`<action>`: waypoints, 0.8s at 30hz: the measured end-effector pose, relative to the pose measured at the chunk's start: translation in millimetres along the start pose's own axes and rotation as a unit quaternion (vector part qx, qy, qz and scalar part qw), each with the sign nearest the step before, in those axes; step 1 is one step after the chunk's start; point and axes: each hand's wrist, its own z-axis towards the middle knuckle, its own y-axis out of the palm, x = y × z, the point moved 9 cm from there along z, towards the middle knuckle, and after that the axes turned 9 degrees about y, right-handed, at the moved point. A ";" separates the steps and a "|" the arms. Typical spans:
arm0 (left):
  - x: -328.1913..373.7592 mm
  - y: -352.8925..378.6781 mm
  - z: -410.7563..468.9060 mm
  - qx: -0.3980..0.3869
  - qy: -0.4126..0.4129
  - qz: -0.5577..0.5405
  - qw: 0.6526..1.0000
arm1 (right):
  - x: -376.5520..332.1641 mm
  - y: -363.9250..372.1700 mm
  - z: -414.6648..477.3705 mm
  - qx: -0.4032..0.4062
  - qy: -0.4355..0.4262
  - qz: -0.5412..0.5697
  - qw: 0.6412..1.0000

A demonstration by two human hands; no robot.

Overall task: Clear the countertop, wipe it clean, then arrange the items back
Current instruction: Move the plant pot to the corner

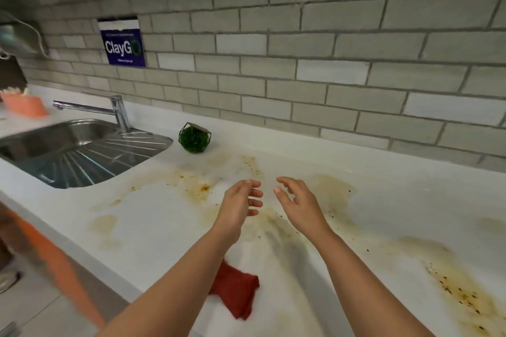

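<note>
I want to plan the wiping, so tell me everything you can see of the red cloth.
The red cloth is a dark red, soft woven-looking fabric, loosely folded with creases and uneven edges. It lies on the white countertop near its front edge. The left forearm crosses over its upper corner, hiding part. The left hand and right hand hover farther back, empty.

There is only one view, from a camera worn on the person's head. It looks forward and down at a slant over the white desk [153, 216], from its near edge toward the tiled wall [328, 49] on the far side. The camera is close: both forearms come in from the bottom, and the left hand [241, 200] and the right hand [298, 200] are near the middle. The wide lens bends straight lines. The sink [82, 161] lies far left, and the floor [32, 309] shows near left.
</note>
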 end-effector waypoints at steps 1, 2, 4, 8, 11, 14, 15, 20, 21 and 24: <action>-2.2 -10.0 10.2 0.006 -0.005 0.011 1.000 | 1.8 12.6 10.8 -0.018 0.011 0.003 1.000; -3.3 -20.5 20.4 0.014 -0.008 0.020 1.000 | 3.3 25.2 21.3 -0.037 0.021 0.002 0.999; -5.4 -42.4 40.1 0.035 -0.010 0.032 0.999 | 5.3 48.7 40.8 -0.071 0.040 -0.006 0.997; -21.5 -78.9 73.8 0.048 -0.026 0.045 0.997 | 6.0 84.5 68.4 -0.106 0.070 -0.020 0.992; -35.1 -102.7 103.8 0.048 -0.036 0.059 0.996 | 0.1 105.4 89.1 -0.109 0.086 -0.022 0.990; -48.3 -129.6 139.3 0.046 -0.044 0.082 0.995 | -10.1 125.2 111.5 -0.104 0.107 -0.007 0.989; -52.7 -138.1 151.4 0.042 -0.046 0.089 0.994 | -13.6 131.9 118.8 -0.102 0.113 -0.003 0.988; -61.5 -184.0 217.3 0.034 -0.048 0.112 0.992 | -28.3 171.0 162.1 -0.079 0.163 0.030 0.983; -61.7 -194.0 230.8 0.038 -0.046 0.113 0.992 | -30.6 180.8 172.1 -0.079 0.173 0.033 0.981; -66.3 -220.8 268.1 0.047 -0.039 0.114 0.992 | -35.2 214.1 203.2 -0.089 0.201 0.030 0.975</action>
